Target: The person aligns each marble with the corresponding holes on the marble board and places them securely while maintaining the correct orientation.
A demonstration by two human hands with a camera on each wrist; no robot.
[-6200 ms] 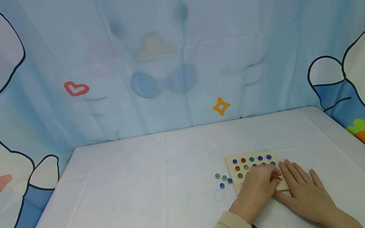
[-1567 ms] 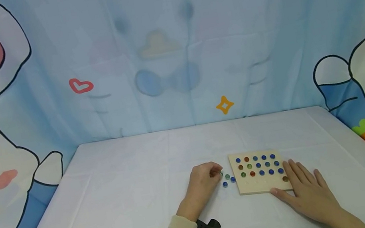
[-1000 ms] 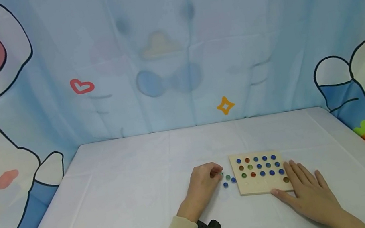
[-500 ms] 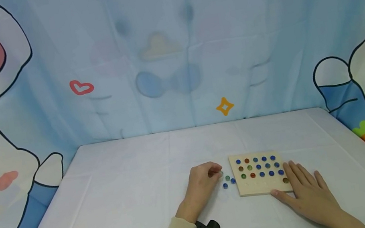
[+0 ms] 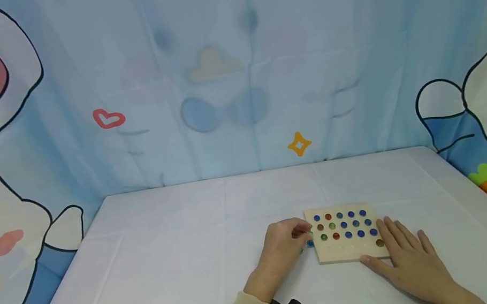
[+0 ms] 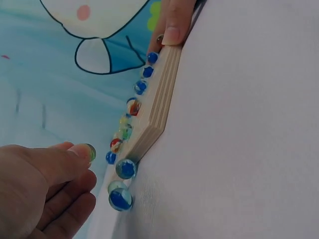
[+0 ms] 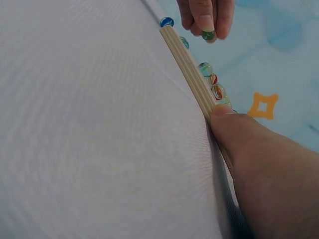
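Note:
My left hand (image 5: 283, 247) pinches a green marble (image 6: 91, 153) between thumb and fingertips, just off the board's left edge. The marble is held in the air, above the loose ones. The wooden board (image 5: 346, 254) lies flat on the table, with rows of blue, red and green marbles set in it. Its front row has a brownish marble (image 5: 379, 243) at the right end and bare hollows to the left of that. My right hand (image 5: 412, 263) rests along the board's right edge with fingers straight, its thumb (image 7: 227, 122) against the front edge.
Beside the board's left edge lie loose marbles: a blue one (image 6: 125, 169), another blue one (image 6: 120, 199) and a pale green one (image 6: 116, 185). A white cloth covers the table (image 5: 172, 273). Behind it hangs a printed blue curtain (image 5: 233, 148).
Earlier my left hand was over the board's front right corner, where the brownish marble now sits. It moved left to the loose marbles, then lifted the green one rightward. My right hand stayed put.

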